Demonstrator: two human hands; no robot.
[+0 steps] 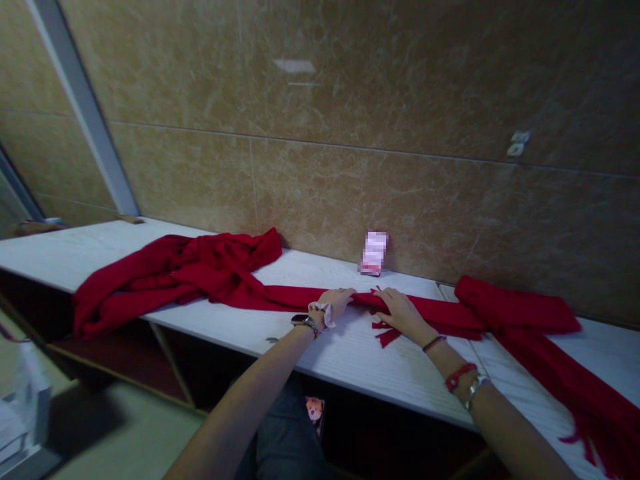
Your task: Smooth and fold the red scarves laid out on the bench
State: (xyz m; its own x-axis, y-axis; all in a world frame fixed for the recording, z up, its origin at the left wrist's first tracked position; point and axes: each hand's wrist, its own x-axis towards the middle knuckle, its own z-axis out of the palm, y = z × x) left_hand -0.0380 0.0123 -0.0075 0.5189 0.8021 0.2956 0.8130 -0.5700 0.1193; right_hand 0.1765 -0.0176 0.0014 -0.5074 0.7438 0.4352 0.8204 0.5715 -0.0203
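Head view: both forearms reach forward over the white counter (220,328), palms down. The left hand (337,304) curls over a narrow strip of red scarf (293,298); the right hand (401,312) lies across it, fingers loosely extended beside a fringe (387,337). I can't tell whether either pinches the cloth. That strip runs between a crumpled red heap (195,270) leftward and folded red cloth (520,308) rightward. Beyond the hands, a phone (375,252) leans against the wall (320,187), touching neither.
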